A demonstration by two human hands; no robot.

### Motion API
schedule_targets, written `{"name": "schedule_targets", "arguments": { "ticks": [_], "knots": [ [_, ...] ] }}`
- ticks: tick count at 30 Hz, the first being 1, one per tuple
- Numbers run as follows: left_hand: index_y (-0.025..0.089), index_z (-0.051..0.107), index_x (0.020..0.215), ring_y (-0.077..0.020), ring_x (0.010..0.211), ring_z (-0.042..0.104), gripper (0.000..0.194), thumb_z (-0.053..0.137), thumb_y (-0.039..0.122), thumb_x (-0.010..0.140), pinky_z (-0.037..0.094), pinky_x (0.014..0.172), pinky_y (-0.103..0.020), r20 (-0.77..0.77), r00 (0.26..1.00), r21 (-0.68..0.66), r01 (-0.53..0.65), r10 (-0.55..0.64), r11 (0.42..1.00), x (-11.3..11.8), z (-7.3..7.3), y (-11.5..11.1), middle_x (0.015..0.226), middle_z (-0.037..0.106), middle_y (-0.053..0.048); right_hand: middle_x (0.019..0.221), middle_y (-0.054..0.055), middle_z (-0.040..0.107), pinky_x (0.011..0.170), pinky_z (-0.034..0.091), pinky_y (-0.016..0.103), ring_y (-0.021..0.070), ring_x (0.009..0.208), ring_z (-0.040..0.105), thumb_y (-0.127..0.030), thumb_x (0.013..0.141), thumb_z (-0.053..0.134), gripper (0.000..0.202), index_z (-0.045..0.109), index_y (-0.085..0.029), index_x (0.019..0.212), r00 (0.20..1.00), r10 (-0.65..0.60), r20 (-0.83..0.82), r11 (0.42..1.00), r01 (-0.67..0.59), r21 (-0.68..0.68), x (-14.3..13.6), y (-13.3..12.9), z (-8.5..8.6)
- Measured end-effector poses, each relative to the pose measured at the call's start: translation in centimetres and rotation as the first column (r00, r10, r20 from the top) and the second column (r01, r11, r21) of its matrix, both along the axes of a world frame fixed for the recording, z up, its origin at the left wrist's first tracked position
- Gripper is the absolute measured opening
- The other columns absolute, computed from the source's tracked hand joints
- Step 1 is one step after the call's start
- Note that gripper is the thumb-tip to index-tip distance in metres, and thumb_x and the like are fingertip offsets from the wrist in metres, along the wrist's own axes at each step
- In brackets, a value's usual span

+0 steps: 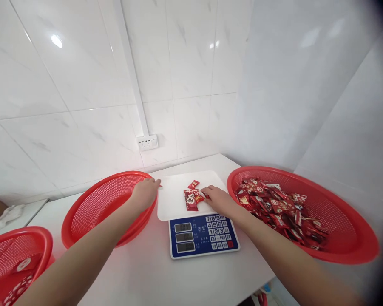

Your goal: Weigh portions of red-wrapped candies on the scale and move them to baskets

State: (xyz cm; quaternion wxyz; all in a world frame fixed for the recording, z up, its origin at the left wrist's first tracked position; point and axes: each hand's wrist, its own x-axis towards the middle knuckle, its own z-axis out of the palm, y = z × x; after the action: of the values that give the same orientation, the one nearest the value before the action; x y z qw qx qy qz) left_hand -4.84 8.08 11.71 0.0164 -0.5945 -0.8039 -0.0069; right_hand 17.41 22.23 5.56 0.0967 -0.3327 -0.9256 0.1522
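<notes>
Several small red wrapped packets [191,199] lie on the white weighing plate [168,204] of a blue-panelled digital scale [199,238]. My right hand [217,199] reaches over the plate's right side, fingers closed on a red packet that they mostly cover, beside the others. A smaller red packet [194,184] lies apart, farther back on the plate. My left hand [146,193] is at the plate's left edge, above the rim of a red mesh basket [92,204]. Its fingers are curled closed, with a sliver of red showing at their tips. What they hold is mostly hidden.
A large red basket [360,242] at right holds a heap of red packets [280,208]. Another red basket [41,238] at lower left contains some red packages [19,289]. Behind the white table [153,276] stands a tiled wall with a socket [147,143].
</notes>
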Motion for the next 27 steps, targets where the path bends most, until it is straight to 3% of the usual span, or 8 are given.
{"name": "schedule_targets", "arguments": {
  "ticks": [4, 9, 13, 16, 18, 21, 24, 27],
  "knots": [
    [0.016, 0.050, 0.121, -0.0270, 0.114, 0.050, 0.041, 0.054, 0.037, 0.085, 0.040, 0.094, -0.049, 0.048, 0.999, -0.006, -0.014, 0.014, 1.000, -0.6, 0.4, -1.1, 0.124, 0.054, -0.011, 0.116, 0.011, 0.060, 0.085, 0.040, 0.033, 0.0239, 0.103, 0.056, -0.018, 0.085, 0.041, 0.035, 0.056, -0.018, 0.116, 0.997, -0.047, -0.057, 0.998, 0.045, -0.034, -0.6, 0.3, 0.3],
    [0.023, 0.044, 0.128, -0.0253, 0.113, 0.052, 0.051, 0.043, 0.052, 0.086, 0.046, 0.085, -0.036, 0.226, 0.969, 0.023, 0.097, -0.100, 0.995, 3.7, -1.7, 1.3, 0.121, 0.059, -0.010, 0.118, 0.008, 0.062, 0.086, 0.041, 0.031, 0.0220, 0.106, 0.056, -0.019, 0.084, 0.042, 0.043, 0.047, -0.019, 0.126, 0.988, -0.060, -0.145, 0.996, 0.048, -0.081, -1.3, -0.2, 0.6],
    [0.018, 0.050, 0.121, -0.0238, 0.101, 0.058, 0.044, 0.051, 0.044, 0.085, 0.048, 0.082, -0.042, 0.299, 0.943, 0.071, 0.133, -0.148, 0.989, 7.0, -4.1, 3.9, 0.112, 0.061, -0.010, 0.118, 0.005, 0.062, 0.088, 0.041, 0.029, 0.0196, 0.105, 0.057, -0.017, 0.080, 0.047, 0.048, 0.045, -0.021, 0.128, 0.982, -0.064, -0.177, 0.993, 0.044, -0.112, -0.9, -0.6, 0.3],
    [0.016, 0.052, 0.116, -0.0196, 0.092, 0.060, 0.034, 0.052, 0.035, 0.087, 0.050, 0.079, -0.041, 0.357, 0.922, 0.127, 0.110, -0.149, 0.986, 7.8, -4.9, 4.9, 0.111, 0.059, -0.008, 0.113, 0.003, 0.065, 0.086, 0.042, 0.027, 0.0177, 0.102, 0.059, -0.015, 0.080, 0.047, 0.048, 0.046, -0.023, 0.127, 0.980, -0.085, -0.182, 0.989, 0.061, -0.132, -0.2, -0.7, 0.3],
    [0.018, 0.049, 0.119, -0.0162, 0.085, 0.062, 0.033, 0.050, 0.029, 0.088, 0.052, 0.075, -0.034, 0.390, 0.911, 0.160, 0.072, -0.130, 0.985, 7.4, -4.4, 4.8, 0.103, 0.063, -0.006, 0.107, 0.005, 0.066, 0.084, 0.043, 0.028, 0.0183, 0.098, 0.060, -0.017, 0.081, 0.046, 0.046, 0.047, -0.022, 0.126, 0.978, -0.114, -0.178, 0.986, 0.088, -0.144, 0.3, -0.6, 0.4],
    [0.022, 0.042, 0.125, -0.0143, 0.082, 0.063, 0.037, 0.044, 0.020, 0.088, 0.051, 0.073, -0.027, 0.384, 0.921, 0.202, -0.012, -0.068, 0.979, 5.3, -2.3, 3.2, 0.094, 0.065, -0.003, 0.103, 0.006, 0.067, 0.080, 0.044, 0.029, 0.0193, 0.093, 0.061, -0.020, 0.082, 0.045, 0.045, 0.048, -0.020, 0.127, 0.975, -0.148, -0.167, 0.979, 0.121, -0.162, 0.8, -0.3, 0.6],
    [0.021, 0.042, 0.125, -0.0240, 0.103, 0.058, 0.038, 0.037, 0.020, 0.088, 0.048, 0.081, -0.037, 0.311, 0.950, 0.243, -0.113, 0.033, 0.963, 2.3, 0.2, 0.7, 0.114, 0.059, -0.010, 0.108, 0.007, 0.065, 0.082, 0.043, 0.029, 0.0197, 0.097, 0.060, -0.020, 0.083, 0.043, 0.044, 0.048, -0.020, 0.126, 0.976, -0.144, -0.162, 0.978, 0.116, -0.173, 0.8, 0.0, 0.7],
    [0.018, 0.046, 0.124, -0.0349, 0.124, 0.040, 0.040, 0.041, 0.021, 0.084, 0.041, 0.090, -0.048, 0.257, 0.961, 0.226, -0.166, 0.106, 0.960, 0.2, 1.3, -1.4, 0.131, 0.047, -0.016, 0.116, 0.004, 0.062, 0.083, 0.042, 0.029, 0.0194, 0.103, 0.057, -0.017, 0.082, 0.042, 0.041, 0.051, -0.023, 0.122, 0.983, -0.083, -0.166, 0.984, 0.054, -0.172, 0.3, -0.1, 0.8]
  ]
}}
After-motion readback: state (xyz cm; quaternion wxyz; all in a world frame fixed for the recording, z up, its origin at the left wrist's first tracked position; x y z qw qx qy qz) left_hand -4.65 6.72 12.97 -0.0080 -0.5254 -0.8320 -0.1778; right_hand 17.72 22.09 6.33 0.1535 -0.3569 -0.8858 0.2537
